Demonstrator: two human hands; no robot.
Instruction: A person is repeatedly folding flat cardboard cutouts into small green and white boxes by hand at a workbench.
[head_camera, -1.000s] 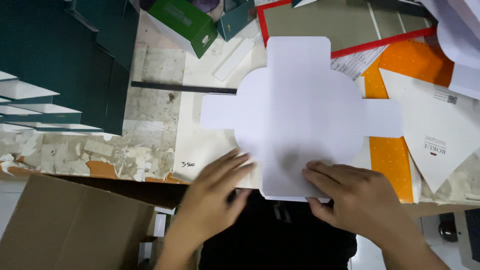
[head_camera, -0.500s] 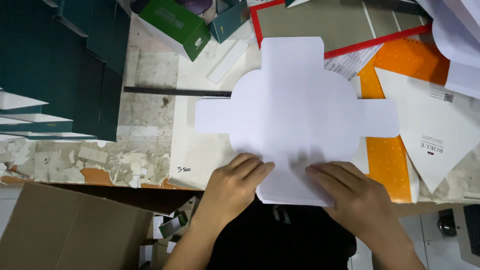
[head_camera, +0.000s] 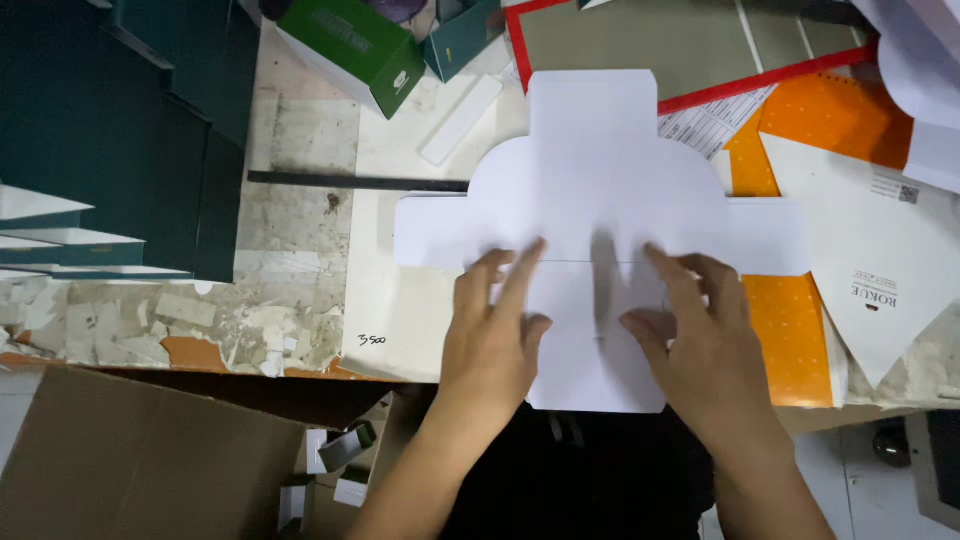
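Observation:
A white die-cut card sheet (head_camera: 600, 180), cross-shaped with rounded shoulders and four flaps, lies flat on the worktable (head_camera: 300, 200). My left hand (head_camera: 495, 325) presses flat on its lower middle, fingers spread and pointing away from me. Flat on the sheet to its right lies my right hand (head_camera: 695, 330), fingers reaching a faint crease line across the sheet. Neither hand grips anything. The near flap hangs over the table's front edge.
Dark green boxes (head_camera: 90, 130) are stacked at the left. A green carton (head_camera: 355, 50) lies at the back. An orange dotted sheet (head_camera: 800, 330), a white pointed card (head_camera: 870, 260) and a red-edged board (head_camera: 690, 40) sit to the right. A brown cardboard box (head_camera: 130, 470) stands below the table.
Both hands have slid forward from the sheet's near edge up to its middle crease. The view has shifted slightly, so the sheet sits lower in the picture.

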